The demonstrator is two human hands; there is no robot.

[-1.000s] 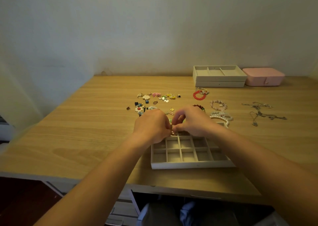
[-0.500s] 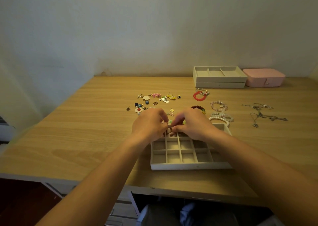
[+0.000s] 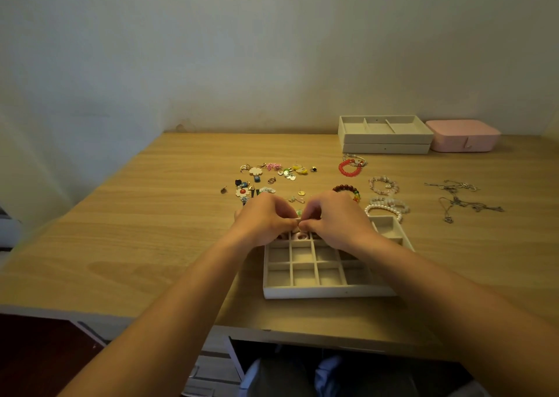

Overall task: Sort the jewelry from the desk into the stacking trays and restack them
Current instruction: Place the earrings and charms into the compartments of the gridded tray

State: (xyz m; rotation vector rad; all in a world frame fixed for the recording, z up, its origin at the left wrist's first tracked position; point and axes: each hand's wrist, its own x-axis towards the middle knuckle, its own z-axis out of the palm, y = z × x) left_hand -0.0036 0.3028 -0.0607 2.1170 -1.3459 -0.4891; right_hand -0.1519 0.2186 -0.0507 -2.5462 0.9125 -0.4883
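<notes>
Sorting step: left hand (image 3: 266, 222) and right hand (image 3: 335, 218) fingertips pinched together on something tiny, unidentifiable, over grid tray (image 3: 328, 291) far row; next likely drop it into a cell

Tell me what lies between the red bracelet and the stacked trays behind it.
Only a thin silvery bangle, touching the red bracelet at its far edge. Past that, bare desk runs to the stacked trays; nothing else blocks the way.

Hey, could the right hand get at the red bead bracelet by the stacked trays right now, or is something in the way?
Probably yes. The red bead bracelet lies in the open on the desk, beyond the right hand, and only low bracelets lie between. But that hand's fingers are pinched together with the left hand over the grid tray.
</notes>
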